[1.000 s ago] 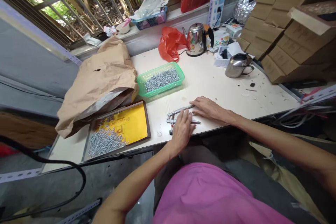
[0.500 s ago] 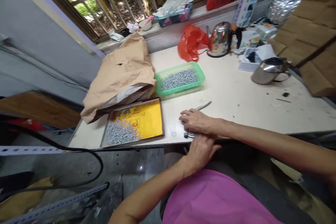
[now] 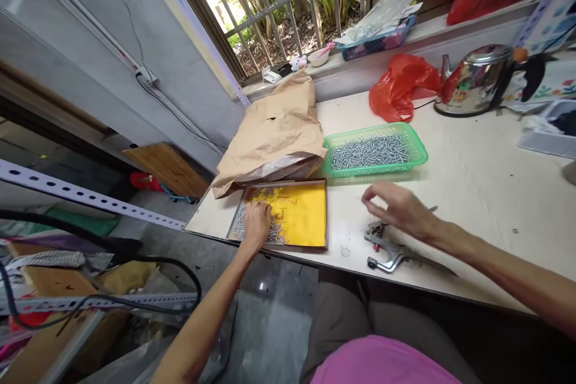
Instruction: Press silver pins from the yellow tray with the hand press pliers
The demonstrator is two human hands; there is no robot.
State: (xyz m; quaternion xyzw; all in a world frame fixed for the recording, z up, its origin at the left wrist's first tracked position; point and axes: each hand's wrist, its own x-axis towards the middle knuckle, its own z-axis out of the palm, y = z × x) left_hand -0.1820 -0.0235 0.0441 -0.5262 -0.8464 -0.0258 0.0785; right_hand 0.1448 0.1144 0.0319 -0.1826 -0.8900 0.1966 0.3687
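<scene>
Both hands parted: left hand (image 3: 256,225) now down among screws (image 3: 252,229) in yellow tray (image 3: 301,216), grip unclear; right hand (image 3: 398,211) loosely open, empty, above pliers-like hand tool (image 3: 387,252).

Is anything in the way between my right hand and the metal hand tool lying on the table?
Nothing visible. The right hand hovers directly over the upper end of the metal hand tool, with only bare table around it. The left hand is away in the yellow-lined tray of screws.

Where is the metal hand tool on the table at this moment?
In the head view, the metal hand tool lies near the table's front edge, partly under the right hand, right of the yellow-lined tray and in front of the green basket.
</scene>
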